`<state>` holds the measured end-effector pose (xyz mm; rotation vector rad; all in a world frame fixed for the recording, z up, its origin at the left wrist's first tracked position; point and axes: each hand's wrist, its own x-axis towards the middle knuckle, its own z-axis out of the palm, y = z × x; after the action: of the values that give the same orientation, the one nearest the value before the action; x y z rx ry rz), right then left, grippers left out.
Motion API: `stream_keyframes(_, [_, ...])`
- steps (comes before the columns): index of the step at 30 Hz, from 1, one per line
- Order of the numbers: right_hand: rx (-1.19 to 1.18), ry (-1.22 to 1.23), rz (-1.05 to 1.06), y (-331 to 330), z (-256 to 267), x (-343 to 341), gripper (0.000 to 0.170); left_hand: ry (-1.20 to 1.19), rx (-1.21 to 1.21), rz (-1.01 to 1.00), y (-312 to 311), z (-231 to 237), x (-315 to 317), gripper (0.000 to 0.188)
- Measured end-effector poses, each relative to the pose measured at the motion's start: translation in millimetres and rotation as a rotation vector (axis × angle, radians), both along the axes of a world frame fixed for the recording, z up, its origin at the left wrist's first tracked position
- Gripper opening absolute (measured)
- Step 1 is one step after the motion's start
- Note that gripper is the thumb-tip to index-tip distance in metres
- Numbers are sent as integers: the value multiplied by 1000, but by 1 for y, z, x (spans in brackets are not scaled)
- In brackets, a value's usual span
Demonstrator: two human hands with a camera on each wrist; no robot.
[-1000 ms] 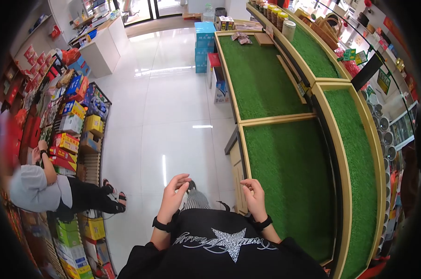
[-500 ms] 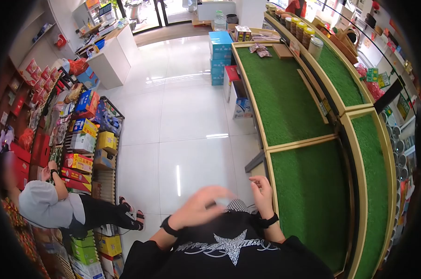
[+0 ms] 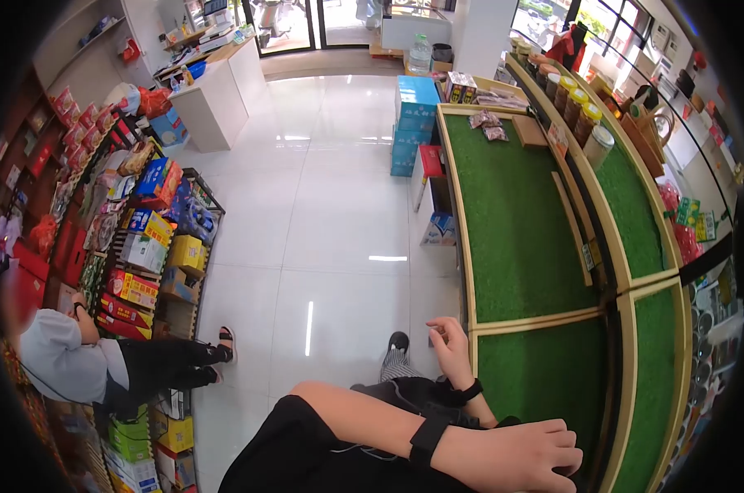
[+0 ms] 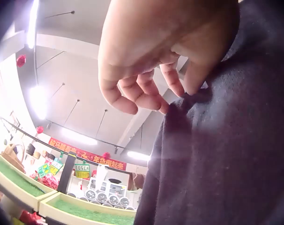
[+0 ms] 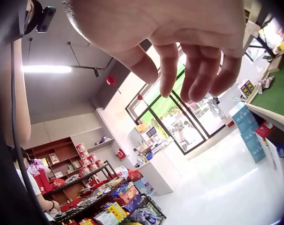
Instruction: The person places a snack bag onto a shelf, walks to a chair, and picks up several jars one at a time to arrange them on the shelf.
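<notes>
My left arm crosses in front of my body in the head view, and the left hand is at my right sleeve, knuckles up and fingers bent. Seen from the left wrist, that hand pinches a fold of the dark sleeve between thumb and fingertips. Beside the green-lined shelf, my right hand is raised with its fingers loosely bent and nothing in them. The right wrist view shows the same hand with its fingers hanging apart, touching nothing.
A person in a grey top stands at the stocked racks on the left. Blue boxes are stacked by the far end of the green shelf. Jars line its upper tier. A white counter stands farther back.
My left hand has swung across my body to the right sleeve and now pinches it. The right hand has stayed raised, near the same spot. The view has shifted somewhat.
</notes>
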<state>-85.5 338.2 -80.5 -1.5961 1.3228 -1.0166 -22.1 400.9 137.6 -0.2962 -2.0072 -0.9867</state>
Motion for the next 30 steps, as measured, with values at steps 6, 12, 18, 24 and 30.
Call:
stream_keyframes(6, [-85,69,30,-80,12,-24,14,22,-47,33,-67,13,-20,23])
stream_keyframes(12, [-161,104,55,-126,8,-46,15,32,-89,27,-112,5,-40,27])
stream_keyframes(18, [-48,107,9,-141,-2,-56,15,37,9,-28,-144,6,-51,29])
stream_keyframes(24, [-28,108,-3,-162,-5,-50,16,48,-8,-56,-173,-1,-45,33])
stream_keyframes(30, [7,95,-70,-203,-7,-34,15,58,2,-130,-214,0,-19,32])
